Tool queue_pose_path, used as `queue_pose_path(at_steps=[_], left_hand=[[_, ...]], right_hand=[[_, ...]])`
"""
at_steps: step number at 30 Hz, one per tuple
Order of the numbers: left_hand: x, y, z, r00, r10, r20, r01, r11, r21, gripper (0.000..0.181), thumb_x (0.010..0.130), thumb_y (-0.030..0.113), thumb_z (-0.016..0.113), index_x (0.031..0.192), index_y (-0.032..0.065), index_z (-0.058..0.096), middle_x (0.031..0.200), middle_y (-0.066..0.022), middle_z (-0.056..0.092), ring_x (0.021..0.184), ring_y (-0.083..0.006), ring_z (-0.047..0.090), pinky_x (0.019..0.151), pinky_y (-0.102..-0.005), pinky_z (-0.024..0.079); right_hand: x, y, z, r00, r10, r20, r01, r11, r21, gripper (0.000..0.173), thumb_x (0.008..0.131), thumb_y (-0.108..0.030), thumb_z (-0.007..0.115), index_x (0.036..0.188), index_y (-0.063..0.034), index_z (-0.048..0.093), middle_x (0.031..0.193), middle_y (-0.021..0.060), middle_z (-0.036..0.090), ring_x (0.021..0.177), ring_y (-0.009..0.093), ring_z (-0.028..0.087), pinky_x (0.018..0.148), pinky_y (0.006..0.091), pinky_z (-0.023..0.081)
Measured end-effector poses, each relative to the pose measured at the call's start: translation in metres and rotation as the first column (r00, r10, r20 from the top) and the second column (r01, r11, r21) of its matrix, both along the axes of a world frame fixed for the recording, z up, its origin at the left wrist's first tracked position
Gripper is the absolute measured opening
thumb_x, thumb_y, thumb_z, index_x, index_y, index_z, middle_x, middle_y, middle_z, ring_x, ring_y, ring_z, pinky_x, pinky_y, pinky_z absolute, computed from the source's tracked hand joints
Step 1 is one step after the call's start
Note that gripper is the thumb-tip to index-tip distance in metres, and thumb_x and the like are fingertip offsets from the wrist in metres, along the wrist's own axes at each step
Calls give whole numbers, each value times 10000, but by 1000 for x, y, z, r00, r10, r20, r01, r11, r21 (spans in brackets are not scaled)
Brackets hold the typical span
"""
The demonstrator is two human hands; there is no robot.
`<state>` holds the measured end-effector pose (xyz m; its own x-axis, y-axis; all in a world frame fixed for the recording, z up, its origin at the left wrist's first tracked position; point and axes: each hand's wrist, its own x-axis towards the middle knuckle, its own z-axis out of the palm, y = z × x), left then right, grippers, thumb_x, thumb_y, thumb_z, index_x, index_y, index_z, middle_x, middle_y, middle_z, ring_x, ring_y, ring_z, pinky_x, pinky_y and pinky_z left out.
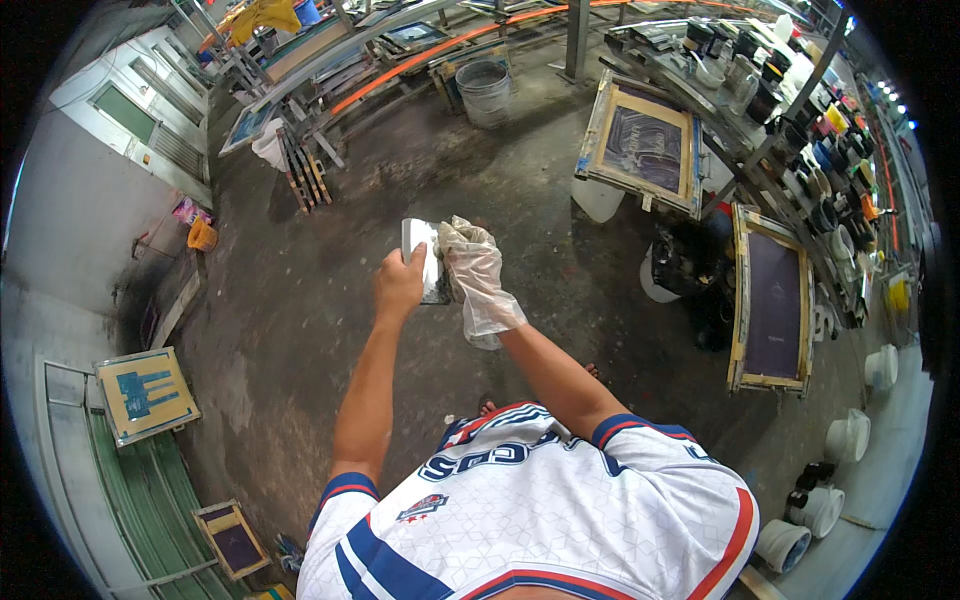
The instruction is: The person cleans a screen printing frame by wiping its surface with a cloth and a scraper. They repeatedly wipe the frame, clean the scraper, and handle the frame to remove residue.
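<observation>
In front of my body I hold up a flat white and silvery metal tool, perhaps a screen-printing scoop coater or squeegee. Dark smears mark its lower right edge. My bare left hand grips its left side, with the thumb laid over the face. My right hand wears a loose, stained clear plastic glove, and its curled fingers close over the tool's right edge. Whether a rag is bunched inside those fingers is hidden.
Framed printing screens lean at right, one screen beside a bench crowded with ink tubs. A grey bucket stands ahead near a metal post. Another screen is at left; white pails line the right wall.
</observation>
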<state>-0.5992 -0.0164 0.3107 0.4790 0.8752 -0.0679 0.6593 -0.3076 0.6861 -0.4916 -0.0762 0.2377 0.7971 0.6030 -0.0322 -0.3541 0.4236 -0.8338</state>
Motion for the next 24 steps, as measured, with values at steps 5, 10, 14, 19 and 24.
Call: queue_pose_path(at_steps=[5, 10, 14, 19, 24], left_hand=[[-5, -14, -6, 996, -83, -29, 84, 996, 38, 529, 945, 490, 602, 917, -34, 664, 904, -278, 704, 925, -466, 679, 797, -513, 505], [-5, -28, -6, 990, -136, -29, 138, 988, 74, 502, 953, 464, 607, 931, -34, 665, 874, -262, 704, 871, -445, 691, 750, -508, 507], [-4, -44, 2, 982, -181, -57, 186, 978, 94, 498, 961, 460, 599, 967, -34, 665, 867, -251, 706, 853, -432, 699, 728, -502, 510], [-13, -39, 11, 989, -124, 81, 116, 988, 100, 533, 982, 490, 568, 924, -35, 642, 820, -240, 694, 827, -432, 693, 729, -513, 512], [1, -11, 9, 986, -76, 145, 69, 996, 55, 621, 977, 570, 536, 989, -41, 650, 886, -247, 703, 867, -432, 696, 759, -497, 518]], right_hand=[[12, 4, -11, 993, -108, 43, 114, 979, -167, 308, 969, -336, 690, 828, -62, 690, 730, -54, 638, 665, 57, 518, 599, 280, 445], [35, 6, -24, 910, -194, 366, 350, 833, -429, 453, 953, -477, 667, 882, -30, 689, 720, 49, 679, 673, 148, 591, 648, 355, 483], [63, 5, -15, 985, -154, 80, 174, 857, -486, 456, 956, -500, 648, 834, -61, 669, 714, 72, 671, 639, 172, 588, 611, 371, 479], [82, -20, -5, 919, -121, -375, -50, 908, -415, 439, 933, -546, 667, 1001, -113, 645, 775, 27, 625, 631, 178, 588, 549, 368, 499], [55, -33, 21, 853, 205, -479, -282, 955, -92, 585, 955, -684, 506, 1071, -131, 658, 913, 50, 670, 764, 216, 626, 702, 400, 523]])
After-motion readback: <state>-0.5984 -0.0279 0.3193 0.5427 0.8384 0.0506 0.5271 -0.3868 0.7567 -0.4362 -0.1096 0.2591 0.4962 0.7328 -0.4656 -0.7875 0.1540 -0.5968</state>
